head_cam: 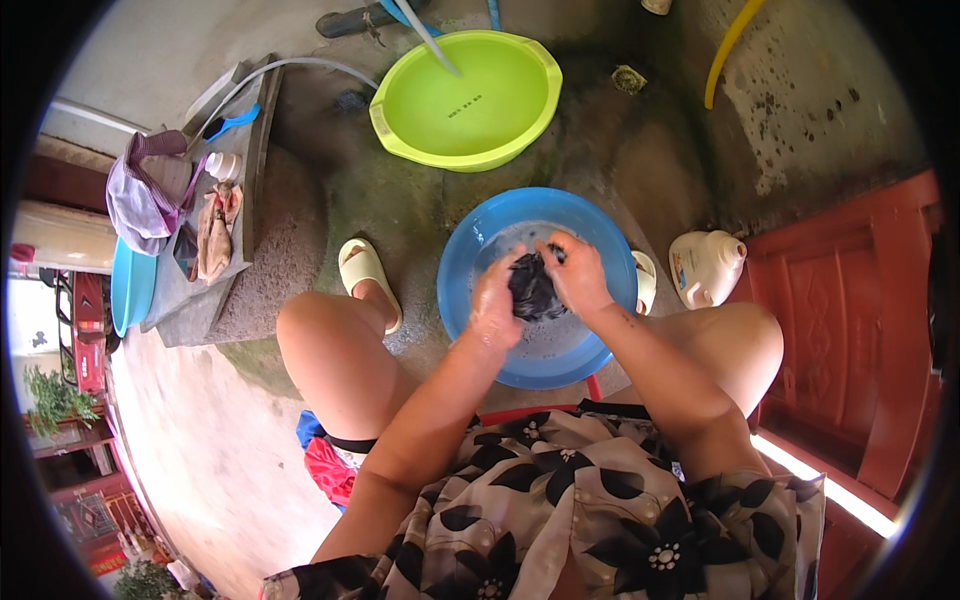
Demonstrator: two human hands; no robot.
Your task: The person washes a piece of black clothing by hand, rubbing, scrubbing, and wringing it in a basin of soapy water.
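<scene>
Between my two hands is a bunched, wet dark cloth (534, 291), held over a round blue plastic basin (463, 330). My left hand (496, 292) grips its left side, wet and with a little foam on the wrist. On the other side, my right hand (577, 276) pinches the cloth's upper right part between thumb and fingers. Cloudy, bubbly water (544, 346) lies in the basin beneath. The exact kind of garment cannot be made out, and its underside is hidden.
Beyond the basin, a yellow-green tub (465, 157) holds water, with a pale hose (427, 37) running in. A white detergent jug (701, 266) stands right, near a red door (817, 322). Left, a stone slab (240, 217) bears cloths (217, 232). Red and blue fabric (326, 461) lies by my left thigh.
</scene>
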